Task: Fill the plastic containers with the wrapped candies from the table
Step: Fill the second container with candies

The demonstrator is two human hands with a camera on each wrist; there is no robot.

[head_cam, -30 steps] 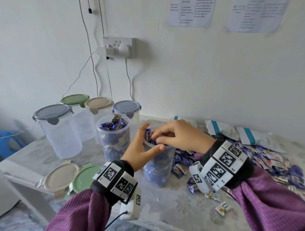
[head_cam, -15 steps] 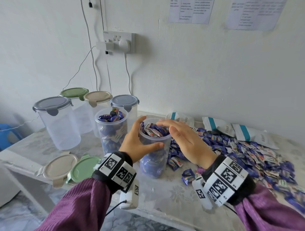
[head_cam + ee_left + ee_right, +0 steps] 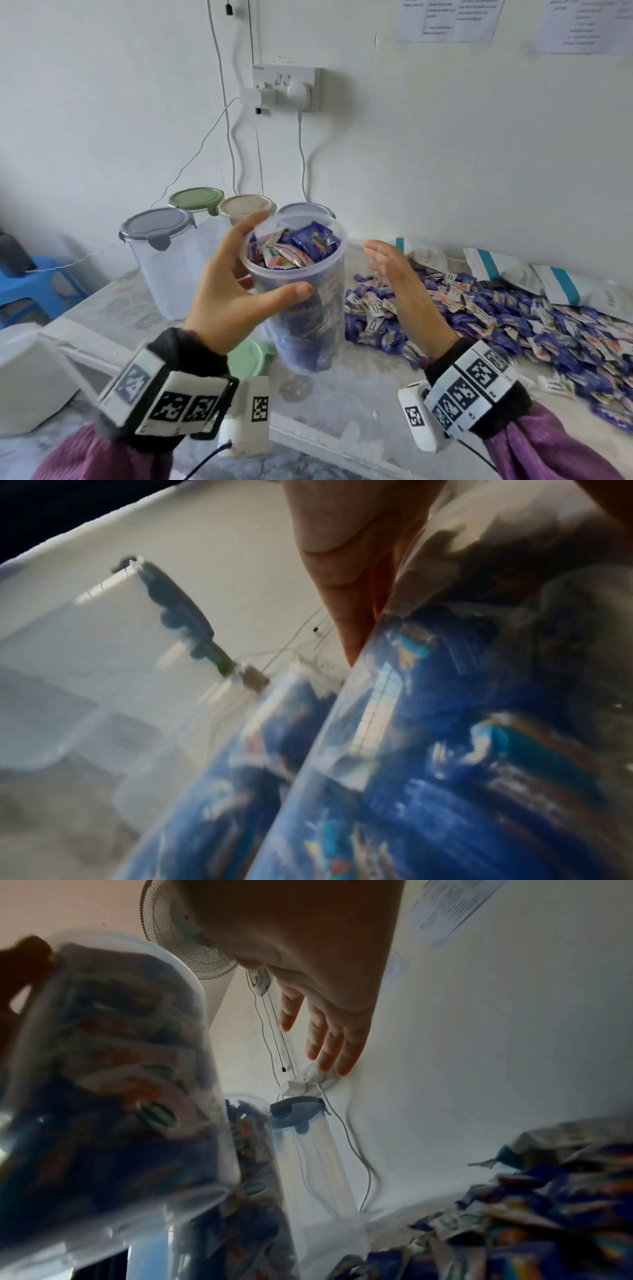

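My left hand (image 3: 239,274) grips a clear plastic container (image 3: 308,308) packed to the rim with blue and white wrapped candies and holds it up above the table (image 3: 342,411). The left wrist view shows my fingers (image 3: 342,561) curled against the container (image 3: 445,750). My right hand (image 3: 394,274) hovers just right of it, fingers straight, holding nothing; the right hand (image 3: 322,1031) is apart from the container (image 3: 103,1069). A big pile of wrapped candies (image 3: 513,318) covers the table's right side. A second filled container (image 3: 253,1150) stands behind, hidden in the head view.
Lidded empty containers stand at the back: grey lid (image 3: 157,226), green lid (image 3: 195,198), beige lid (image 3: 246,205), blue lid (image 3: 301,209). A loose green lid (image 3: 246,356) lies under the raised container. White-teal bags (image 3: 513,270) lie by the wall. Cables hang from a socket (image 3: 284,89).
My left hand has lifted the filled container off the table and toward me. My right hand has left its rim, moved right and opened flat.
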